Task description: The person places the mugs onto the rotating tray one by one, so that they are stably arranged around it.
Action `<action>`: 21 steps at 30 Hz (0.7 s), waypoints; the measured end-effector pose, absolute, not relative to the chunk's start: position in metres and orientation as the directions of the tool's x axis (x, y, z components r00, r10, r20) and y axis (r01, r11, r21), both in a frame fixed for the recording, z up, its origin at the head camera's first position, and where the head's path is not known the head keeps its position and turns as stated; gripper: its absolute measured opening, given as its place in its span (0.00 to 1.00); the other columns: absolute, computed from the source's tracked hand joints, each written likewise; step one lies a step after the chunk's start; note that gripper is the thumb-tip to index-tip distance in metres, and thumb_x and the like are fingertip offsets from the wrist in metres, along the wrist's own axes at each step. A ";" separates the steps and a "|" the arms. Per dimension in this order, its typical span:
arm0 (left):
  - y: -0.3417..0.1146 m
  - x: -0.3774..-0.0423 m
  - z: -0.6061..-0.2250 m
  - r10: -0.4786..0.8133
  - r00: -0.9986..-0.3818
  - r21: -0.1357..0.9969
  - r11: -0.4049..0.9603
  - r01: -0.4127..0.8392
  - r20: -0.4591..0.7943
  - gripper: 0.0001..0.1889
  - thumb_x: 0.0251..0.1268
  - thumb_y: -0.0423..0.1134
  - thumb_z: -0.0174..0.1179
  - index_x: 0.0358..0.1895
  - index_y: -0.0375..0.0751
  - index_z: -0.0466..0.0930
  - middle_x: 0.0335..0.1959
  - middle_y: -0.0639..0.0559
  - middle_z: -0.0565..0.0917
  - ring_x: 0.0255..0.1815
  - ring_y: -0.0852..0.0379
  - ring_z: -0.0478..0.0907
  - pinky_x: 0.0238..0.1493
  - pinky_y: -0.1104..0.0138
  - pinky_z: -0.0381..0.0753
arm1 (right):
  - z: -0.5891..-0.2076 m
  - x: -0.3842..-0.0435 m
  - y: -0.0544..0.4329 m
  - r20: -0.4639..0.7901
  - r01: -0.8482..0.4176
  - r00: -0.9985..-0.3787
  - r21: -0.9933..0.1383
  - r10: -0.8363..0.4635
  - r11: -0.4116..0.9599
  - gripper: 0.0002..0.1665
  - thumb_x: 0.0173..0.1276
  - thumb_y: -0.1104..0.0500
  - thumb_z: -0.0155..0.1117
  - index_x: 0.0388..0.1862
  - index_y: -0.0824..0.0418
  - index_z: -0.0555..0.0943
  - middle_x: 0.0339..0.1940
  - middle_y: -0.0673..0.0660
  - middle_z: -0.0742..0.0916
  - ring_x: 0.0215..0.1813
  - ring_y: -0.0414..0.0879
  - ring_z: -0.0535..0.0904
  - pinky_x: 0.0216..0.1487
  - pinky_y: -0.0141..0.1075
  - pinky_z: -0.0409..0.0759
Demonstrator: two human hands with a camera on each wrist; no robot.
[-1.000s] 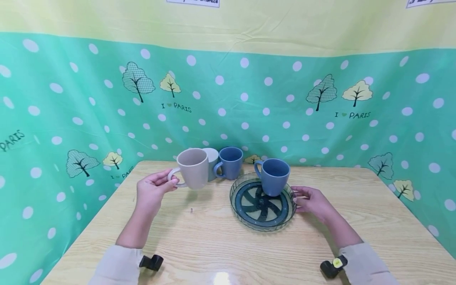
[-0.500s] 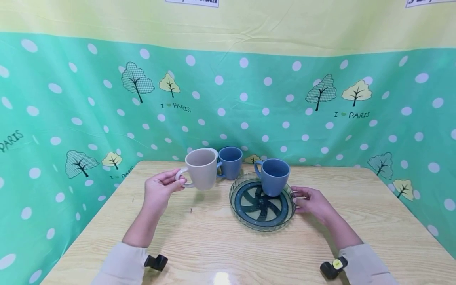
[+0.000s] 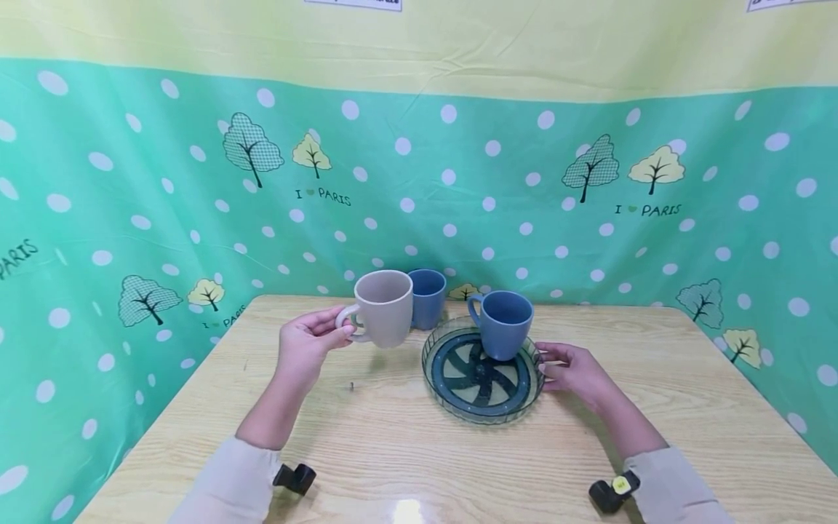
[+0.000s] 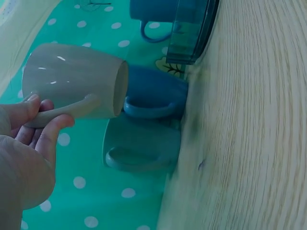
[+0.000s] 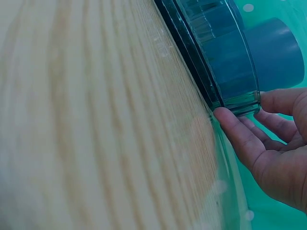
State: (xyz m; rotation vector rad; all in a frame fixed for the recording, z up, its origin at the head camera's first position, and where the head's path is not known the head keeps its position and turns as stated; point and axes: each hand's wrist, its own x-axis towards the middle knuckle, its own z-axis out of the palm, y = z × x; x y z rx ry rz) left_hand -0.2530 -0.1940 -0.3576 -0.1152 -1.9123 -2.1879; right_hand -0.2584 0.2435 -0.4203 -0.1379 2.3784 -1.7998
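My left hand pinches the handle of a beige mug, which hangs above the table, upright. Seen from the left wrist, a blue mug and a pale green mug stand behind it; in the head view the beige mug covers most of the green one. At the table's centre lies a round see-through green tray with a dark pinwheel-patterned base. Another blue mug stands on its far right part. My right hand holds the tray's right side, thumb at the rim and fingers low on the wall.
The wood-grain table reaches back to a green dotted curtain with printed trees. A small dark mark shows on the tabletop left of the tray. Black wrist devices sit at both sleeves.
My left hand has carried the beige mug rightward, towards the tray, and it now overlaps the back blue mug in the head view. The right hand and the tray have stayed in place.
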 end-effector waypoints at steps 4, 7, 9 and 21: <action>-0.188 -0.255 -0.356 -0.110 -0.973 0.970 -0.113 0.215 0.203 0.23 0.54 0.22 0.69 0.54 0.23 0.77 0.38 0.50 0.88 0.38 0.57 0.86 0.40 0.62 0.87 | -0.421 -0.259 0.244 -0.062 0.016 -0.984 -0.964 -0.167 0.264 0.31 0.70 0.71 0.55 0.70 0.75 0.62 0.61 0.76 0.72 0.52 0.55 0.80 0.46 0.43 0.87; -0.183 -0.256 -0.355 -0.101 -0.974 0.969 -0.120 0.216 0.204 0.23 0.52 0.22 0.70 0.54 0.23 0.77 0.39 0.47 0.88 0.38 0.55 0.86 0.39 0.62 0.88 | -0.420 -0.257 0.244 -0.056 0.011 -0.983 -0.967 -0.173 0.255 0.31 0.70 0.71 0.56 0.70 0.76 0.61 0.61 0.76 0.72 0.51 0.55 0.79 0.45 0.43 0.87; -0.179 -0.256 -0.354 -0.095 -0.974 0.969 -0.120 0.216 0.205 0.23 0.52 0.22 0.69 0.54 0.23 0.77 0.39 0.45 0.88 0.38 0.55 0.86 0.39 0.62 0.88 | -0.420 -0.257 0.244 -0.057 0.011 -0.983 -0.968 -0.174 0.253 0.31 0.70 0.72 0.56 0.70 0.76 0.61 0.61 0.76 0.72 0.51 0.56 0.79 0.45 0.44 0.87; -0.156 -0.259 -0.351 -0.082 -0.983 0.975 -0.137 0.174 0.164 0.21 0.55 0.20 0.66 0.54 0.24 0.78 0.37 0.45 0.88 0.36 0.56 0.86 0.38 0.63 0.88 | -0.419 -0.259 0.244 -0.071 0.024 -0.983 -0.965 -0.170 0.263 0.31 0.70 0.71 0.55 0.71 0.75 0.61 0.61 0.75 0.72 0.51 0.55 0.80 0.46 0.43 0.86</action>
